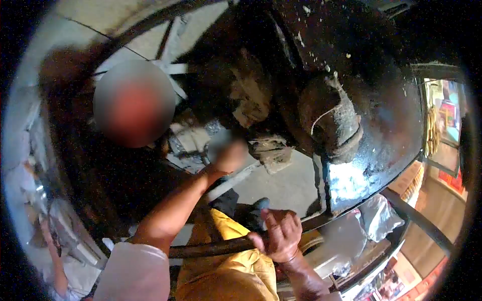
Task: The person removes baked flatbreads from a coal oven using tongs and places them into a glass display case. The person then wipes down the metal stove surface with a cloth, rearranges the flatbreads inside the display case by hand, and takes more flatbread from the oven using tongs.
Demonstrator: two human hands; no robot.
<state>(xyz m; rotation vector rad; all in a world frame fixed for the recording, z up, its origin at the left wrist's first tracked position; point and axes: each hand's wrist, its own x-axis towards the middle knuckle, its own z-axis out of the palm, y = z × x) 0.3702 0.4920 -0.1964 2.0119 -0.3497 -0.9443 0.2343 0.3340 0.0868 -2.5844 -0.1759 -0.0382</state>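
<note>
My left hand (228,154) reaches forward over a cluster of pale packets (190,138) on a low surface. It is smeared by blur, so its fingers and anything in them cannot be made out. Close to it on the right lies a crumpled grey-brown cloth or bag (271,152). My right hand (282,235) is nearer my body, its curled fingers over a dark curved rail (216,248) and its thumb lying along it. Yellow-orange cloth (226,276) covers my lap below the rail.
A dark table (374,170) with a shiny corner stands at right, bearing a rough dark bundle (334,120). Clear plastic bags (379,218) lie below it. A blurred round area (134,104) covers something at upper left. Another person's arm (56,261) shows at far left.
</note>
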